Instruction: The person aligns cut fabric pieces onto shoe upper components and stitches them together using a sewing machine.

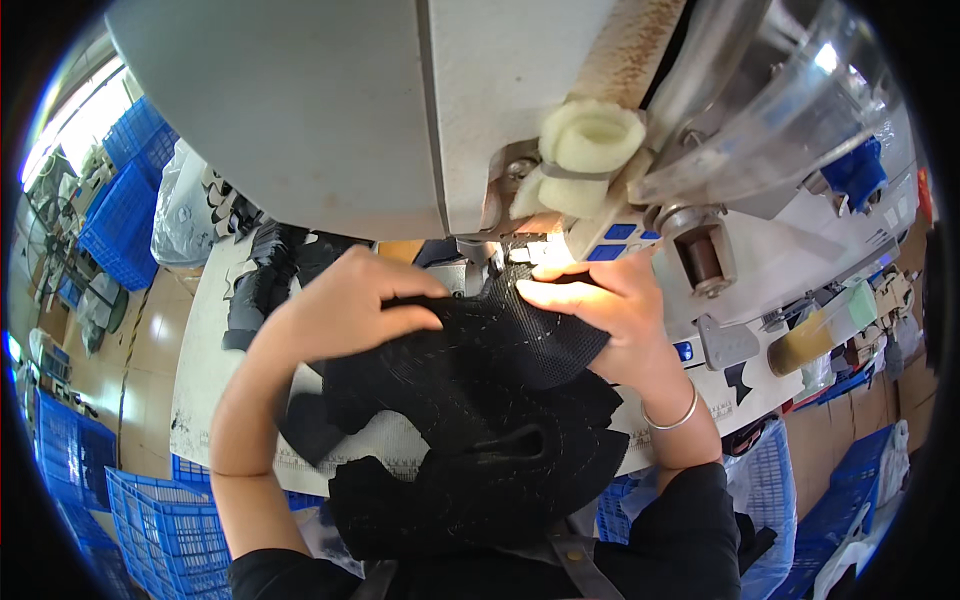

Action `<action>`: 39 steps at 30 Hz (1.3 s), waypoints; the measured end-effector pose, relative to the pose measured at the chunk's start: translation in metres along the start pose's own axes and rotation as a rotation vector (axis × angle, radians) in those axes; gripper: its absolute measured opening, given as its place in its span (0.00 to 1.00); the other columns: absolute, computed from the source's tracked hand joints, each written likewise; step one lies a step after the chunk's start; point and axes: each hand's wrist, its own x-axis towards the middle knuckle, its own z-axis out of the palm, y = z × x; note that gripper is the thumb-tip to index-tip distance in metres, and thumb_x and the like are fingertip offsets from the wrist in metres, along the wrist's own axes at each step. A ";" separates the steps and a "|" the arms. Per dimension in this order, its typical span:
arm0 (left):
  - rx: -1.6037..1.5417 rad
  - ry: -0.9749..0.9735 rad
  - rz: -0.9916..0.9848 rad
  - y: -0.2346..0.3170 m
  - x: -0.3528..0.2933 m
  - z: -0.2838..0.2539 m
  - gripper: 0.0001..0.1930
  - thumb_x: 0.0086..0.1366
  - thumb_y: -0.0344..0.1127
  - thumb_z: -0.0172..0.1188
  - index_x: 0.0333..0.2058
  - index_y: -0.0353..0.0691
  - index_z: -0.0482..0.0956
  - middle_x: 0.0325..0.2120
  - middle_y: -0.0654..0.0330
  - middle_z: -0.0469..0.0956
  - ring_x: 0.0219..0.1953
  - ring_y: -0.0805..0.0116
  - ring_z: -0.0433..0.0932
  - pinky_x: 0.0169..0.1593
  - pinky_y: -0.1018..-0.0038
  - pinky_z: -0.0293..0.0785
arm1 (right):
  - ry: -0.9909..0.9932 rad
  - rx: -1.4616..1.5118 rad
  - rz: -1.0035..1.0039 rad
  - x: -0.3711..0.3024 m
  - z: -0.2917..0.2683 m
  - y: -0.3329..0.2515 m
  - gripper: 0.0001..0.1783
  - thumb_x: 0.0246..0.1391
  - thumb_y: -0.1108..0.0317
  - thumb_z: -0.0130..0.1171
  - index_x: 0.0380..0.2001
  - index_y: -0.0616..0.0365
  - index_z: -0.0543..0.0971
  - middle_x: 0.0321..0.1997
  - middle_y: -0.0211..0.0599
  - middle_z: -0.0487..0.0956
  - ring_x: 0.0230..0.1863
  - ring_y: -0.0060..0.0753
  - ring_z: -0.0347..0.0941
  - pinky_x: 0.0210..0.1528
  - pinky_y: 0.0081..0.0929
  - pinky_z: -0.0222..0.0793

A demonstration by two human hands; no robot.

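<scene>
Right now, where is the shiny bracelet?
In the head view, the silver bracelet circles the right hand's wrist, right of the black mesh fabric.

A piece of black mesh fabric [480, 400], cut with lobed edges and marked with faint stitched lines, lies spread flat under both hands. Its top edge sits pinched between the fingertips of the left hand [350, 310] and the right hand [610, 310], right at the lit spot between them. The rest of it droops below the grip in overlapping folds.
</scene>
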 end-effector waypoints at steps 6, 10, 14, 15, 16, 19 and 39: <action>-0.803 -0.298 -0.279 -0.019 -0.005 -0.013 0.19 0.60 0.30 0.66 0.49 0.28 0.78 0.38 0.57 0.83 0.39 0.76 0.78 0.47 0.79 0.75 | -0.049 -0.579 -0.231 0.009 -0.006 -0.047 0.13 0.37 0.72 0.65 0.32 0.53 0.82 0.34 0.27 0.76 0.40 0.31 0.73 0.47 0.37 0.64; -0.422 0.023 -0.295 -0.015 -0.014 -0.027 0.11 0.66 0.29 0.58 0.44 0.30 0.80 0.30 0.59 0.82 0.33 0.77 0.79 0.42 0.80 0.76 | 0.023 -0.513 -0.263 0.002 0.005 -0.049 0.09 0.39 0.73 0.66 0.29 0.53 0.81 0.30 0.25 0.79 0.30 0.23 0.75 0.54 0.35 0.61; 0.239 0.313 -0.556 -0.082 -0.051 -0.021 0.14 0.59 0.39 0.65 0.33 0.32 0.78 0.22 0.57 0.78 0.26 0.64 0.78 0.33 0.71 0.74 | 0.081 -0.524 -0.245 0.003 0.011 -0.034 0.07 0.40 0.74 0.65 0.27 0.54 0.81 0.30 0.24 0.80 0.29 0.24 0.74 0.52 0.34 0.62; 0.328 0.272 -0.588 -0.090 -0.056 -0.011 0.16 0.57 0.41 0.66 0.33 0.34 0.75 0.23 0.56 0.77 0.28 0.61 0.77 0.34 0.69 0.73 | 0.081 -0.526 -0.248 0.004 0.011 -0.027 0.07 0.40 0.74 0.65 0.27 0.54 0.81 0.30 0.24 0.80 0.29 0.24 0.74 0.52 0.34 0.62; 0.417 0.228 -0.616 -0.098 -0.063 0.003 0.18 0.55 0.43 0.68 0.33 0.36 0.73 0.24 0.55 0.76 0.30 0.57 0.76 0.35 0.66 0.72 | 0.084 -0.536 -0.269 0.005 0.011 -0.022 0.05 0.42 0.73 0.65 0.26 0.54 0.80 0.31 0.25 0.78 0.30 0.24 0.74 0.48 0.33 0.63; 0.436 0.401 -0.510 -0.143 -0.091 0.030 0.19 0.49 0.34 0.71 0.33 0.38 0.70 0.29 0.54 0.74 0.36 0.55 0.75 0.40 0.66 0.71 | 0.087 -0.523 -0.293 0.010 0.013 -0.023 0.05 0.43 0.72 0.66 0.26 0.55 0.79 0.31 0.25 0.77 0.30 0.24 0.73 0.44 0.31 0.64; -0.502 0.365 -0.073 0.039 -0.026 0.046 0.08 0.59 0.20 0.62 0.37 0.34 0.81 0.31 0.63 0.76 0.26 0.84 0.71 0.23 0.86 0.64 | -0.272 0.699 0.561 -0.017 0.027 -0.051 0.12 0.54 0.65 0.65 0.36 0.64 0.81 0.30 0.36 0.82 0.30 0.24 0.78 0.31 0.23 0.71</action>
